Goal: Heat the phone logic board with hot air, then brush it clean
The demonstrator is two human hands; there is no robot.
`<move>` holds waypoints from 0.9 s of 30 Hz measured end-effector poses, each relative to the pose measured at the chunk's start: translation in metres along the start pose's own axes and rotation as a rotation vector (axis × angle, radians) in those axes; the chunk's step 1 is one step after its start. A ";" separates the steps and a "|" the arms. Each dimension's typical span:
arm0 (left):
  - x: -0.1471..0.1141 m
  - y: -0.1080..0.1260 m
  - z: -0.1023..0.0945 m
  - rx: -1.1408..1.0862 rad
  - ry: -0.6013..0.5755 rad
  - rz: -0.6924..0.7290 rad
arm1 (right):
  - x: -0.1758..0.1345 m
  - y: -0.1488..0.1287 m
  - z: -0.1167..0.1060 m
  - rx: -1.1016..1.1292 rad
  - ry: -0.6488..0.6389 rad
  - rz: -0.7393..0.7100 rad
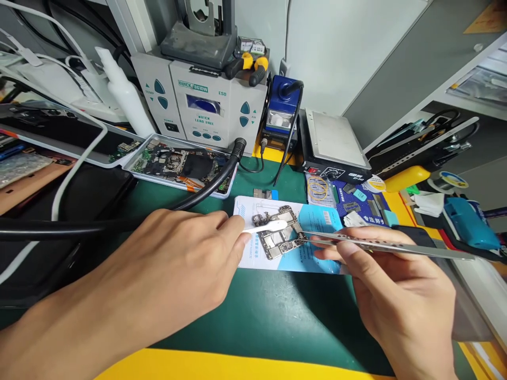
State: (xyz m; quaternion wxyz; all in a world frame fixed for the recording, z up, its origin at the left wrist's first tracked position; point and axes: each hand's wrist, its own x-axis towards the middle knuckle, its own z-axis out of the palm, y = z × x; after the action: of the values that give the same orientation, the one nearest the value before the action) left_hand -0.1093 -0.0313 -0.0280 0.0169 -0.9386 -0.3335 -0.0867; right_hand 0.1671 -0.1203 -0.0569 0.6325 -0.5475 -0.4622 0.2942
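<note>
My left hand [194, 248] is closed on a cotton swab [273, 226], its white tip over the middle of a phone circuit board [277, 241]. Between the thumb and fingers of my right hand [396, 285] are long metal tweezers [380, 246] with a row of holes. Their points meet the right edge of the board. Under the board lies a blue and white printed card [320, 258], flat on the green mat [277, 311].
Behind stands a grey hot-air station [209, 124] with pliers [253, 66] on top. A black hose [222, 182] crosses at the left, past a tray [178, 182] of circuit boards. A heating plate [336, 137] and a blue soldering station [282, 103] stand further right.
</note>
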 end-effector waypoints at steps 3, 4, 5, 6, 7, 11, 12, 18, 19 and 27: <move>-0.002 -0.001 0.001 0.029 0.060 0.039 | 0.000 -0.003 0.003 -0.022 0.002 -0.034; -0.003 -0.001 0.001 0.033 0.080 0.043 | 0.000 -0.004 0.004 -0.043 0.005 -0.046; -0.003 -0.001 0.001 0.036 0.097 0.047 | 0.001 -0.006 0.006 -0.069 0.002 -0.064; -0.004 -0.001 0.001 0.040 0.108 0.049 | 0.002 -0.008 0.008 -0.100 -0.001 -0.079; -0.004 0.000 0.000 0.043 0.114 0.048 | 0.003 -0.010 0.009 -0.138 0.001 -0.091; -0.002 0.002 -0.001 0.003 0.108 -0.018 | 0.006 -0.015 0.010 -0.289 0.033 -0.144; -0.001 0.002 -0.001 -0.009 0.107 -0.029 | 0.006 -0.015 0.009 -0.311 0.047 -0.139; -0.002 0.004 0.004 0.031 0.097 -0.064 | 0.004 -0.014 -0.004 -0.382 0.138 0.088; -0.003 0.004 0.006 0.040 0.084 -0.066 | 0.006 -0.015 -0.005 -0.405 0.123 0.091; -0.011 0.004 0.022 0.095 0.085 -0.117 | 0.015 -0.020 -0.012 -0.589 0.073 0.040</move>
State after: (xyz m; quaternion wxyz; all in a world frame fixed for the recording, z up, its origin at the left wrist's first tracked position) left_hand -0.1117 -0.0393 -0.0513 0.0703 -0.9110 -0.3906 -0.1117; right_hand 0.1819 -0.1165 -0.0332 0.4565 -0.7267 -0.4938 0.1401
